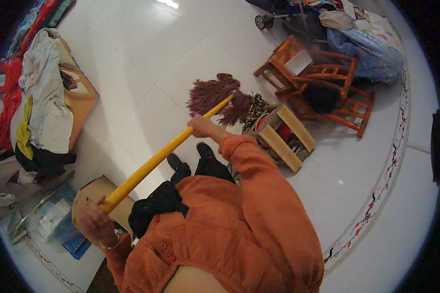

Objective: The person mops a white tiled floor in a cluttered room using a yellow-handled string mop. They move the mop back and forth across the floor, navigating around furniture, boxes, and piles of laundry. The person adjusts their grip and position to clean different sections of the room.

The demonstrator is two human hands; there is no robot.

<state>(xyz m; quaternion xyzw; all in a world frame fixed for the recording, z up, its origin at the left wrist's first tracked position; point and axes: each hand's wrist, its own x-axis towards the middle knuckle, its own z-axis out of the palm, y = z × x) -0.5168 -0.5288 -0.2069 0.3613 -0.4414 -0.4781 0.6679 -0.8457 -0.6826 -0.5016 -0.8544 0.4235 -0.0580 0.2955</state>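
A mop with a yellow handle (154,161) slants across in front of me, from lower left to upper right. Its stringy purple-brown head (212,96) lies spread on the tiled floor. Near the handle's top end my left hand (97,223) is closed around it. Farther down, my right hand (203,127) grips the same handle closer to the mop head. Just right of the mop head is a low wooden stool (281,136) on its side, with leopard-print and red material beside it.
Wooden chairs (313,73) lie tipped at the right, near a stroller (293,19) and piled clothes (364,51). Garments (44,97) cover a cardboard box at the left. Another cardboard box (95,188) stands by my left hand. Pale tiles (142,63) cover the floor.
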